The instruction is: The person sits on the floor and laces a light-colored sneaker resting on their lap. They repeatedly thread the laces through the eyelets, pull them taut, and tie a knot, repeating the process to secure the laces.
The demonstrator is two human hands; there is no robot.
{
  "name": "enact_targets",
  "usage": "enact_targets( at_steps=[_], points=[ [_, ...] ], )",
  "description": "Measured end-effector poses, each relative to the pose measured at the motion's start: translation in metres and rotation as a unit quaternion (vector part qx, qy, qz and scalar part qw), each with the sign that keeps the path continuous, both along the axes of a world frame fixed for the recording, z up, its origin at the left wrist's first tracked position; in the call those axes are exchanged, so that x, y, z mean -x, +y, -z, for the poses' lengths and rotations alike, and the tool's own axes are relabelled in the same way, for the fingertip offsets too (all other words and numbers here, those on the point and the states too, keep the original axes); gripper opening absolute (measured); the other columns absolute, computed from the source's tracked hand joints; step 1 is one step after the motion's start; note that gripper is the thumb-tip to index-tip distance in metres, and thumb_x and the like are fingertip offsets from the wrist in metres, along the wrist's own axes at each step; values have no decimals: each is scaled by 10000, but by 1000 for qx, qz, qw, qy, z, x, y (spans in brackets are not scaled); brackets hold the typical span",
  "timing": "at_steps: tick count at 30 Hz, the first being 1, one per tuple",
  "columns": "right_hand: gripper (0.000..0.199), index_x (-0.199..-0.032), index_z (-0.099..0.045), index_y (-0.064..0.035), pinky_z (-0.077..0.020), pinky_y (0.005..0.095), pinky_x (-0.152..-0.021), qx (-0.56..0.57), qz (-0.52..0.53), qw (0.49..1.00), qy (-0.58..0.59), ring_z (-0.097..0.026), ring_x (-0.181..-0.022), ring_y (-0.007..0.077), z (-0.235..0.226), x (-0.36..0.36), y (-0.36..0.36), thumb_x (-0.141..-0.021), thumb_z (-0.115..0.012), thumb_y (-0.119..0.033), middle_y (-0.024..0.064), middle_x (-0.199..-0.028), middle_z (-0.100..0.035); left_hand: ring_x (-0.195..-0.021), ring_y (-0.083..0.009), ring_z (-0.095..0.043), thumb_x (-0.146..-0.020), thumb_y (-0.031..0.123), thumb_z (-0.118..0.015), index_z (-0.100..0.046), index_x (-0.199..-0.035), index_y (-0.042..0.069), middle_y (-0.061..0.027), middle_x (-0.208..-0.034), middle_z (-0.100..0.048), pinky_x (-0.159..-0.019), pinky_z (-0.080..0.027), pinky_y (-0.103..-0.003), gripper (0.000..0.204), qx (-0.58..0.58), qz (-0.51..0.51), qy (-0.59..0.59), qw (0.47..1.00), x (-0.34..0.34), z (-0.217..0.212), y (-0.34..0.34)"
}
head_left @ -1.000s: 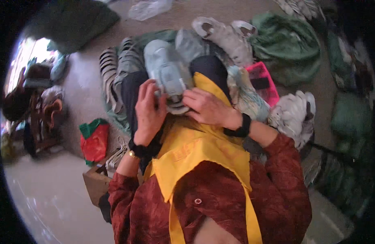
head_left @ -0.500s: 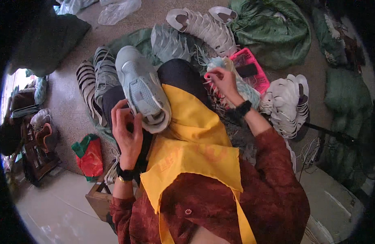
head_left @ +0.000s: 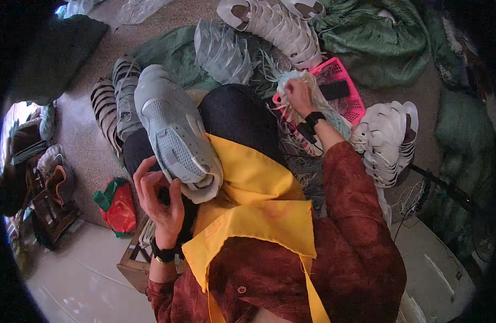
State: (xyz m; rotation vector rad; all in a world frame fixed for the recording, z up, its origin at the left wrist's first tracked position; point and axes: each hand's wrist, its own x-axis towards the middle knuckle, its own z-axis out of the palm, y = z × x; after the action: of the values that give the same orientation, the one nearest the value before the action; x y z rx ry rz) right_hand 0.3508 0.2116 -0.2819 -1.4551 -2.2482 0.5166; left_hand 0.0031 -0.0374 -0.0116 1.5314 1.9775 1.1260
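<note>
A pale grey-blue sneaker lies across my left thigh, its toe pointing away and its heel toward me. No lace shows over its tongue. Beside the heel, my left hand is loosely curled, with a gap between thumb and fingers and nothing seen in it. Over to the right, my right hand is down on a bundle of white and light blue shoelaces, its fingers bent into them. The fingertips are partly hidden there. Under the bundle sits a pink plastic basket.
Stacked grey-blue shoe uppers and white uppers lie ahead; more white uppers stand right. A dark phone-like slab rests in the basket. Green sacks lie beyond. Left are a red-green bag and a wooden stool.
My right hand has lowered from a raised pinch onto the shoelace bundle. The left hand stays by the sneaker's heel, and the view has shifted slightly.
</note>
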Motion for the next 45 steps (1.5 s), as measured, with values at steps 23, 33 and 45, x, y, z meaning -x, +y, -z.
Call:
enact_targets(
  at_steps=[23, 33, 45],
  points=[
    [168, -1000, -649, -30, -408, 196, -495, 367, 18, 873, 321, -520, -562, 33, -185, -28, 5, -984, -644, -197, -29, -742, -599, -932, -182, -604, -885, -47, -629, -541, -945, -10, -138, -1161, -592, -848, -483, -288, 113, -23, 22, -31, 999, 5, -20, 7],
    [120, -959, -712, -45, -465, 228, -541, 318, -186, 874, 318, -586, -601, 65, -357, 83, -84, -949, -672, -158, 10, -767, -680, -948, -113, -544, -959, 67, -609, -518, -1094, 30, -115, -1266, -599, -845, -444, -256, 168, -37, 127, -241, 961, -45, -80, 44],
    [62, -952, -675, -18, -482, 240, -599, 82, -148, 969, 181, -606, -702, 53, -365, 56, -82, -932, -664, -77, 17, -796, -677, -747, -32, -485, -1000, 151, -638, -579, -928, 46, 52, -802, -542, -676, -389, -199, 140, 157, 194, -353, 902, -30, -75, 36]
  ],
)
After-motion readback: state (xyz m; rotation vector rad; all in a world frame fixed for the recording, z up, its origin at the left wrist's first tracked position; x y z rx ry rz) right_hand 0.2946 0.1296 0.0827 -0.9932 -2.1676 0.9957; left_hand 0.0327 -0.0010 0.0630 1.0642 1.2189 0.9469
